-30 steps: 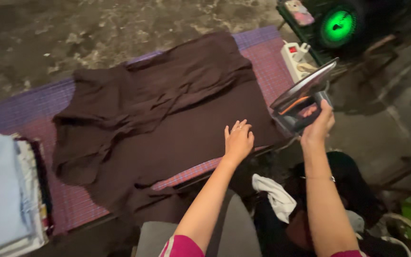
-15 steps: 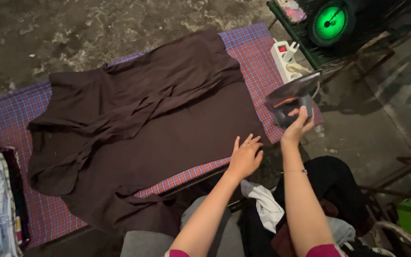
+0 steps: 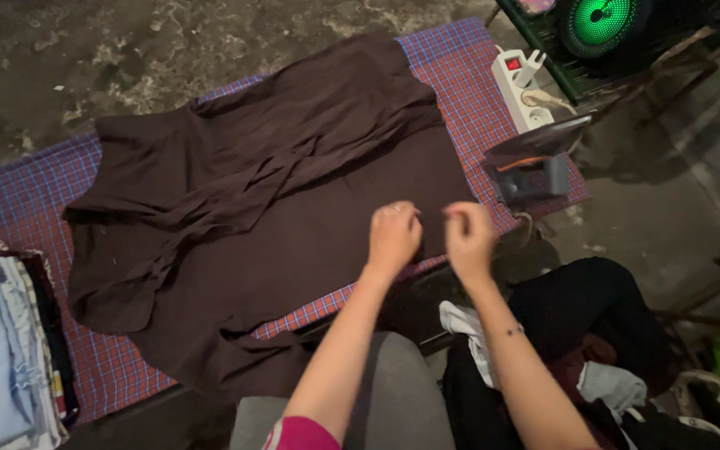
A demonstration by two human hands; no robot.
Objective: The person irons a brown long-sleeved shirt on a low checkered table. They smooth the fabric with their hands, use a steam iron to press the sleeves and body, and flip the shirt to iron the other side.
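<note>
I see the iron (image 3: 535, 162) parked upright; both my left hand (image 3: 393, 236) and right hand (image 3: 468, 236) pinch the garment (image 3: 277, 208) edge, creases left.

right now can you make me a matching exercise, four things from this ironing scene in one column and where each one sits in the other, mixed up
Things:
1. iron
2. power strip
3. stack of folded clothes
4. brown garment

Places:
A. spread across the middle of the checked cloth
B. at the left end of the board
C. standing on its heel at the right end, beyond the right hand
D. at the far right corner, past the iron

Pairs: 1-C, 2-D, 3-B, 4-A
</note>
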